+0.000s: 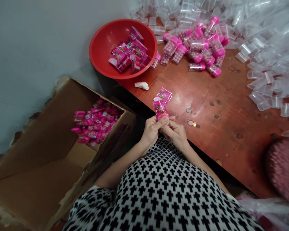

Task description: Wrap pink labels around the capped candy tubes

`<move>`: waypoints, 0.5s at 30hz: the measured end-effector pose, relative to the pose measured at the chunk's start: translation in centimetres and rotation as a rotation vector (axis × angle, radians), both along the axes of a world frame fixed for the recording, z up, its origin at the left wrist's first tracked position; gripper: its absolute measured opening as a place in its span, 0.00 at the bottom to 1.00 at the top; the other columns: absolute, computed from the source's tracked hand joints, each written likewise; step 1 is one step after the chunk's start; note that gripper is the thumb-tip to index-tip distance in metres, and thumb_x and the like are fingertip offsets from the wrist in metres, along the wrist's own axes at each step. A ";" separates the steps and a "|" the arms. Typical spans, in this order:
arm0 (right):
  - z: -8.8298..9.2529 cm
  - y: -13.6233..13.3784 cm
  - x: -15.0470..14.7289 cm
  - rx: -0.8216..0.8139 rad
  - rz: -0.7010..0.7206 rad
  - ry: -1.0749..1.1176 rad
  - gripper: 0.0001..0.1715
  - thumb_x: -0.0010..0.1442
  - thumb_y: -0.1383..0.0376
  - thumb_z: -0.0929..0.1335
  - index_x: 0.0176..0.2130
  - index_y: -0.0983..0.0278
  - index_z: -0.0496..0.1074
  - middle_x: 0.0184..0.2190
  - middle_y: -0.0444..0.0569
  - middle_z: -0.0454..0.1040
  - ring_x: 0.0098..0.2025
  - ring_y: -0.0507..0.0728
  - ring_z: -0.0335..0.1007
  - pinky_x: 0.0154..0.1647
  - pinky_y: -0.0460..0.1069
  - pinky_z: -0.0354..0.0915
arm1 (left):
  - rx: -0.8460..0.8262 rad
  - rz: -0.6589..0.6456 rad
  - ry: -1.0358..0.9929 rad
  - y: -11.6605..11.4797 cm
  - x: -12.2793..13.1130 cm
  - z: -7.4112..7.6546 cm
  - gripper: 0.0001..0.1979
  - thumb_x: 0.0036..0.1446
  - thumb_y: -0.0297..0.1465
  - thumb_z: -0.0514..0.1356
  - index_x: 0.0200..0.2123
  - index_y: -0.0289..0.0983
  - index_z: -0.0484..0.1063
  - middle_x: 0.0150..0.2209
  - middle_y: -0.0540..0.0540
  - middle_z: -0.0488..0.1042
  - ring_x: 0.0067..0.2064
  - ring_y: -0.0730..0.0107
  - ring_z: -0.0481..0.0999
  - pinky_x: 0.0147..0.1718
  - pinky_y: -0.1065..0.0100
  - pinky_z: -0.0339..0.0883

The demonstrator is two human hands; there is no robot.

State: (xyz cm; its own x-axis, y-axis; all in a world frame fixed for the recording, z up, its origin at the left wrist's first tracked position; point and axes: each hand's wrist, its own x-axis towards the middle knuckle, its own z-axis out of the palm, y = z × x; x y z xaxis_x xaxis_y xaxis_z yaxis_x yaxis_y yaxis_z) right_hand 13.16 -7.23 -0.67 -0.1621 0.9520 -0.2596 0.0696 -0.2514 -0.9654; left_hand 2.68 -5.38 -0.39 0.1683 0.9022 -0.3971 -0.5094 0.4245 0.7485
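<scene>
Wrapper sits pinched between our left hand and right hand by the counter edge, seemingly to steady it. We keep bowl and box near, probably for easy reach

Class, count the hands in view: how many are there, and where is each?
2. The left hand and right hand meet beside the table's near edge, both gripping a pink packet. No others show.
</scene>
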 end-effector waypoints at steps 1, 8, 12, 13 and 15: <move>0.0 0.0 -0.1 -0.036 -0.006 0.061 0.24 0.57 0.49 0.67 0.21 0.61 0.60 0.13 0.37 0.57 0.15 0.47 0.49 0.16 0.45 0.48 | -0.008 -0.001 -0.012 -0.2 -0.1 0.0 0.16 0.43 0.40 0.70 0.22 0.34 0.72 0.34 0.39 0.81 0.38 0.59 0.80 0.37 0.64 0.72; -0.6 0.9 -0.2 -0.052 0.026 0.182 0.20 0.58 0.47 0.67 0.31 0.61 0.65 0.18 0.38 0.65 0.16 0.48 0.60 0.16 0.44 0.57 | -0.038 -0.004 -0.113 1.2 -0.6 0.0 0.19 0.45 0.44 0.68 0.31 0.34 0.76 0.36 0.38 0.80 0.37 0.57 0.80 0.28 0.66 0.72; -0.2 1.0 0.2 0.096 0.040 -0.169 0.17 0.62 0.50 0.63 0.33 0.61 0.65 0.22 0.42 0.70 0.20 0.50 0.66 0.22 0.45 0.62 | 0.019 0.107 -0.084 2.2 -1.0 -0.2 0.19 0.44 0.44 0.70 0.32 0.35 0.74 0.32 0.44 0.79 0.32 0.67 0.78 0.29 0.70 0.71; -0.1 1.0 0.3 0.139 0.030 -0.278 0.16 0.63 0.52 0.63 0.32 0.61 0.64 0.22 0.42 0.70 0.21 0.50 0.66 0.23 0.45 0.61 | 0.039 0.132 -0.067 2.3 -1.1 -0.3 0.18 0.43 0.41 0.71 0.31 0.35 0.74 0.31 0.46 0.79 0.31 0.70 0.77 0.30 0.71 0.71; 0.2 1.2 0.4 0.240 0.026 -0.458 0.14 0.62 0.55 0.63 0.29 0.60 0.63 0.21 0.43 0.69 0.22 0.51 0.66 0.24 0.45 0.59 | 0.052 0.155 -0.029 2.5 -1.3 -0.4 0.17 0.40 0.37 0.73 0.29 0.34 0.74 0.28 0.48 0.77 0.29 0.75 0.75 0.33 0.72 0.71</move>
